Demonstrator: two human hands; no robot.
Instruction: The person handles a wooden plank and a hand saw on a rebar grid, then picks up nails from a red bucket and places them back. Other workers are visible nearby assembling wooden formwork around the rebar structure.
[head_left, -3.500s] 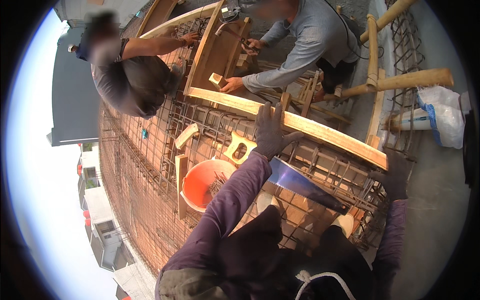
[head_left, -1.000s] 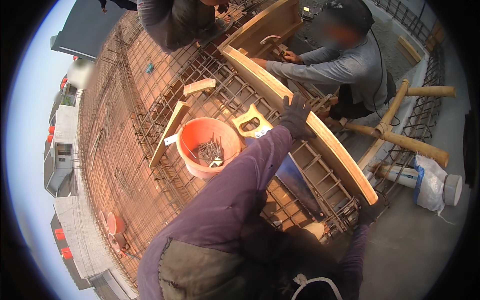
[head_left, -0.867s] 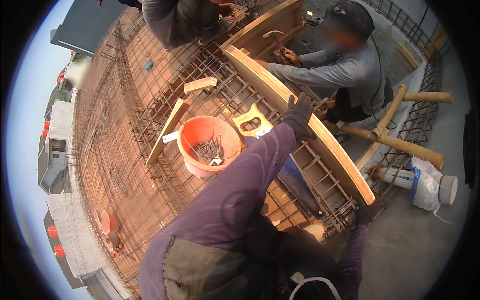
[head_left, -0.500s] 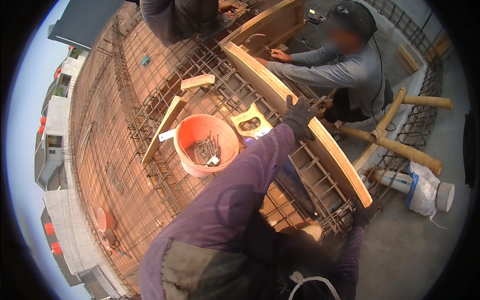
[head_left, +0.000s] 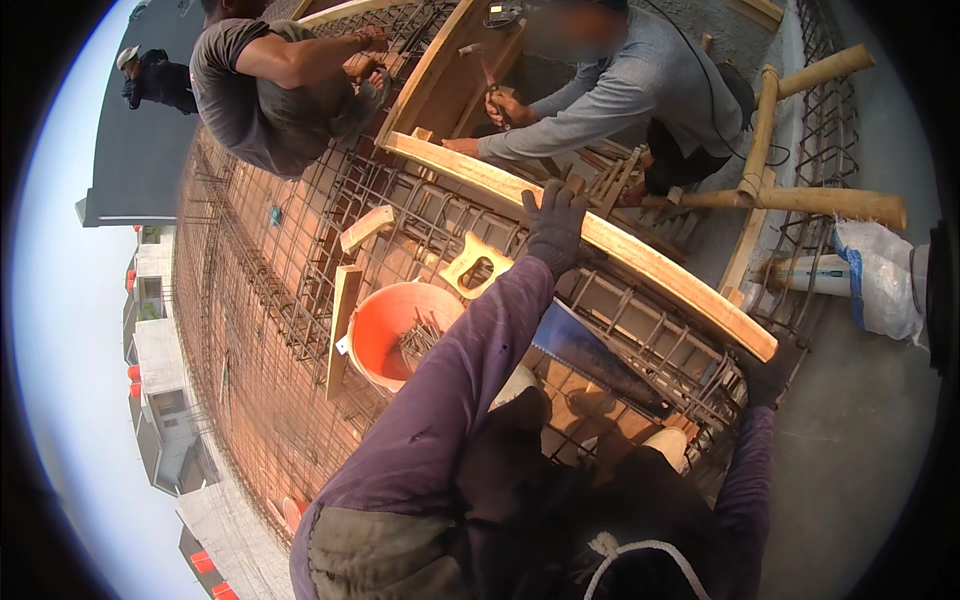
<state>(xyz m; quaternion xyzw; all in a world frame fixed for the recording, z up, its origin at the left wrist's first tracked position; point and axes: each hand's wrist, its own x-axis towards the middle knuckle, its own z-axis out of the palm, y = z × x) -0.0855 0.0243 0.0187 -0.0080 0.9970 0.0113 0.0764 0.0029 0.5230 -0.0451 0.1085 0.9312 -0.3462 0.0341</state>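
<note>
A long wooden board (head_left: 660,268) stands on edge, running diagonally from the upper middle to the right. My left hand (head_left: 556,228), in a dark glove, presses against its upper edge with the fingers spread. At the board's near right end, my gloved right hand (head_left: 772,378) is closed around the end, its fingers partly lost in shadow. Under my left forearm lies a handsaw with a yellow handle (head_left: 476,266) and blue blade (head_left: 590,352). Left of it, an orange bucket (head_left: 372,335) holds many nails (head_left: 420,338).
A grey-sleeved co-worker (head_left: 640,95) holds a hammer (head_left: 488,72) beyond the board. Another person (head_left: 270,85) crouches at upper left. Rebar mesh (head_left: 250,290) covers the deck. Wood offcuts (head_left: 343,325) lie beside the bucket. Bamboo poles (head_left: 820,203) and a wrapped white pipe (head_left: 810,272) are at right.
The view has turned, so the scene appears shifted. My left hand's fingers are now spread more upright on the board. The co-worker's hammer is now raised into clearer view.
</note>
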